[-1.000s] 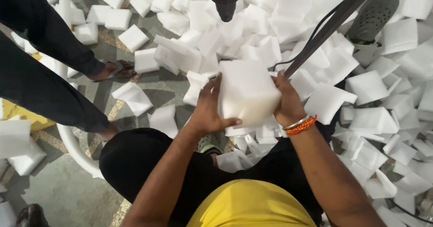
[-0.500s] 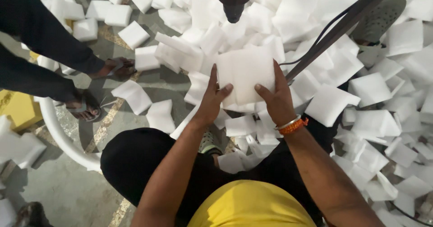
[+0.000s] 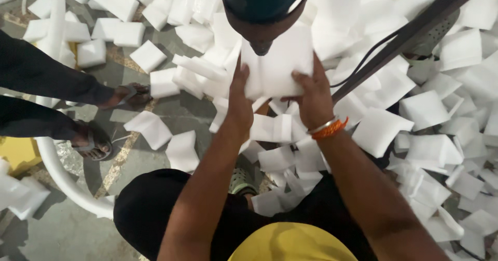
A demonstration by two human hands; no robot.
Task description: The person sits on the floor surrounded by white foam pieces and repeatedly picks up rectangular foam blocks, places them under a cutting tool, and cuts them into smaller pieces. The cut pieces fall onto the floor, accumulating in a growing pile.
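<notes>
Floor: grey concrete floor [image 3: 62,240], lower left of the frame, with white foam pieces [image 3: 446,152] scattered over most of it, thickest across the top and down the right side.
Bystander: someone in dark trousers stands at the left edge, their sandalled feet [image 3: 93,144] planted among loose foam.
White curve: a curved white plastic rim [image 3: 62,183] sweeps along the lower left, just beside those feet.
Dark bar: a dark slanted bar [image 3: 410,33] cuts across the upper right, a cable hanging beside it.
Foam stack: a thick white foam stack [image 3: 280,66] sits upper centre, raised above the heap and squeezed between my palms.
Left hand: my left hand [image 3: 239,103] presses flat against the stack's left edge, fingers stretched upward, clamping it.
Right hand: my right hand [image 3: 314,97] grips the right edge, fingers curled over the front face.
Bangles: orange and silver bangles [image 3: 328,128] ring my right wrist.
</notes>
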